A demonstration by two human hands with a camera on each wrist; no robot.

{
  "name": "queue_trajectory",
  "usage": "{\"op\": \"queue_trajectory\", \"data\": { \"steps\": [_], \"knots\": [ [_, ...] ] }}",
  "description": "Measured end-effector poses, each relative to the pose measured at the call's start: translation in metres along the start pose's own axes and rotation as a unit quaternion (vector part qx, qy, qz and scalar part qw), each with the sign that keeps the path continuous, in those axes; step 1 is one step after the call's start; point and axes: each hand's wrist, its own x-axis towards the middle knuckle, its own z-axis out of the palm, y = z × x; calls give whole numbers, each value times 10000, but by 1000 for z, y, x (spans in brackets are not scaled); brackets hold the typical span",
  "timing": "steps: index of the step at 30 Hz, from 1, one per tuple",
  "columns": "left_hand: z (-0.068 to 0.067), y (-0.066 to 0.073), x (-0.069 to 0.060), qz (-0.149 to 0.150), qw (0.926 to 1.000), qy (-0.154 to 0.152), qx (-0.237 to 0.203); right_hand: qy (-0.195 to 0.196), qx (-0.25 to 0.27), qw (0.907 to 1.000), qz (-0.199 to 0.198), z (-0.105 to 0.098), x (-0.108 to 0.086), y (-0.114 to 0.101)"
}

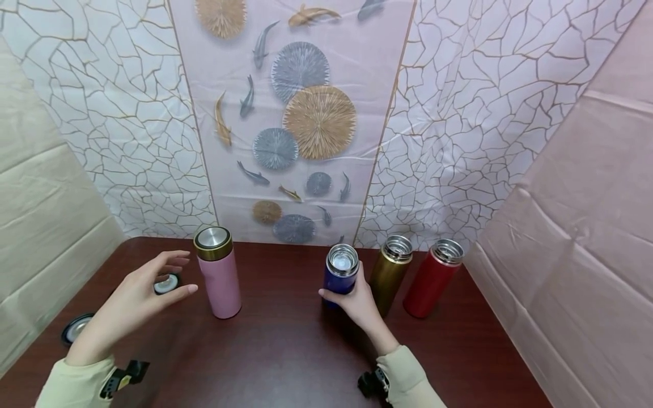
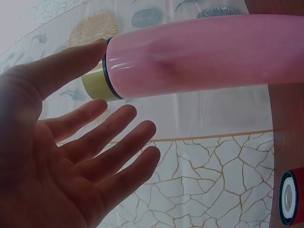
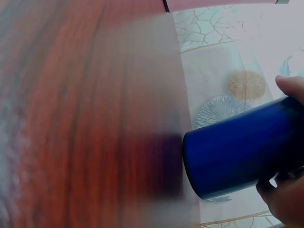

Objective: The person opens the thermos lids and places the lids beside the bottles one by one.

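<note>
My right hand grips a blue vacuum flask, fingers round one side and thumb across the front. The flask has no lid, and its steel mouth faces up. In the right wrist view the blue flask has its base close to the table; I cannot tell whether they touch. My left hand is held spread beside a pink flask that wears a gold-banded steel lid. In the left wrist view the left palm holds nothing, and the thumb overlaps the pink flask's lid edge from this angle.
To the right stand a lidless gold flask and a lidless red flask. Loose lids lie left: one behind the left hand, another near the table's left edge. Patterned cloth hangs behind the brown table.
</note>
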Motion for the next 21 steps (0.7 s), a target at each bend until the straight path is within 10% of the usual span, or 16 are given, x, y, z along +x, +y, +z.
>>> {"op": "queue_trajectory", "data": {
  "steps": [21],
  "knots": [
    [-3, -3, -3, 265, 9996, 107, 81, -4, 398, 9975, 582, 3, 21, 12]
  ]
}}
